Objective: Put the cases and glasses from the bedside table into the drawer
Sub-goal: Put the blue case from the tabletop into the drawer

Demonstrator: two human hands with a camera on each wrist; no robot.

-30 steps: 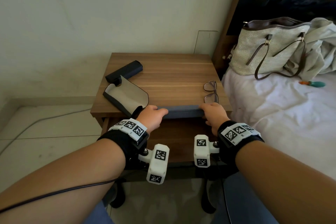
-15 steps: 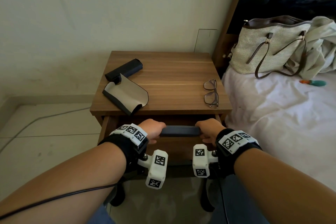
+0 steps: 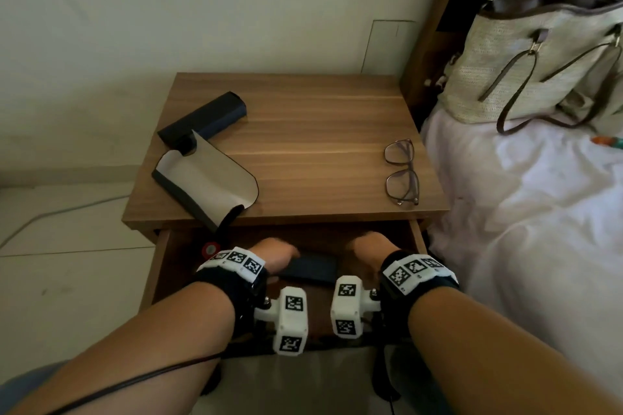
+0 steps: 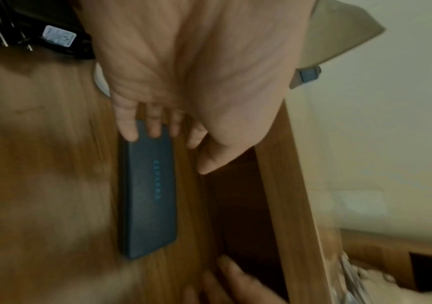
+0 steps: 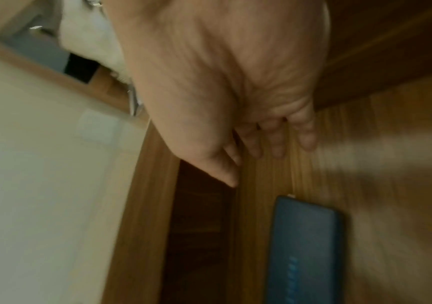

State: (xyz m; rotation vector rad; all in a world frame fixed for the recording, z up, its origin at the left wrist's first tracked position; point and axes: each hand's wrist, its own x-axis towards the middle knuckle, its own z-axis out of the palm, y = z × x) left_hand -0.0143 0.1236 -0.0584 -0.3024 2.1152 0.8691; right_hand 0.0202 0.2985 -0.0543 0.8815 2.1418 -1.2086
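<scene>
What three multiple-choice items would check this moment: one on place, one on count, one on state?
1. Where is the blue case?
A. on the tabletop
B. in the open drawer
C. on the bed

2. How many task items lie on top of the bedside table?
A. one
B. two
C. three

3. In what state is the beige-lined case?
A. flap open
B. shut
C. holding a phone

Answers:
1. B: both wrist views show it flat on the drawer floor.
2. C: the dark closed case, the beige-lined case and the glasses are all on top.
3. A: its pale lining is exposed and the strap hangs over the front edge.
</scene>
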